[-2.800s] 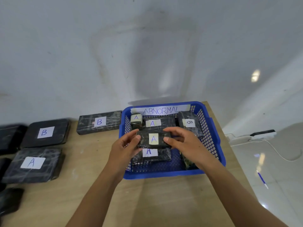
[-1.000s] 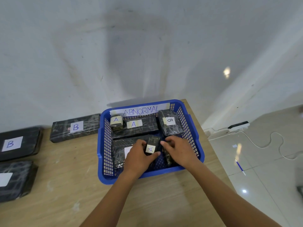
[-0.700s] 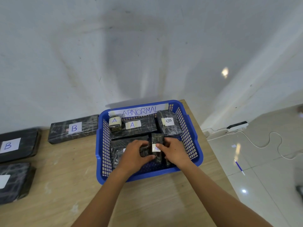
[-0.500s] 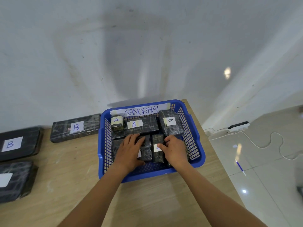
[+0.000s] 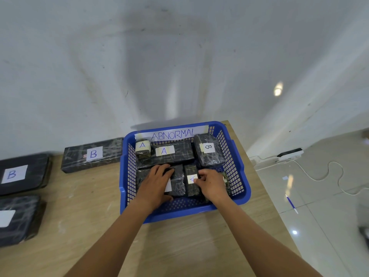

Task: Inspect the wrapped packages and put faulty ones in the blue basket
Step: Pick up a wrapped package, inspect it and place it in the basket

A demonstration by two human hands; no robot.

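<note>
Through the head camera, both hands are down inside the blue basket (image 5: pixel 246 188), which sits at the far right corner of the table (image 5: pixel 179 248). The left hand (image 5: pixel 155 185) lies flat, fingers nearly straight, on a flat package (image 5: pixel 178 177) in the front row. The right hand (image 5: pixel 214 185) has its fingers bent onto the narrow package (image 5: pixel 191 170) marked A, just beside the flat one; whether it grips or only presses, I cannot tell.

That narrow package looks squeezed between its neighbours, so I'd guess it could tip or ride up onto the flat one once the hands lift. The basket is crowded, and a hard shove might tear the wrapping or bury a label. It also sits close to the table's right edge, where a sideways push could send it toward the floor.
</note>
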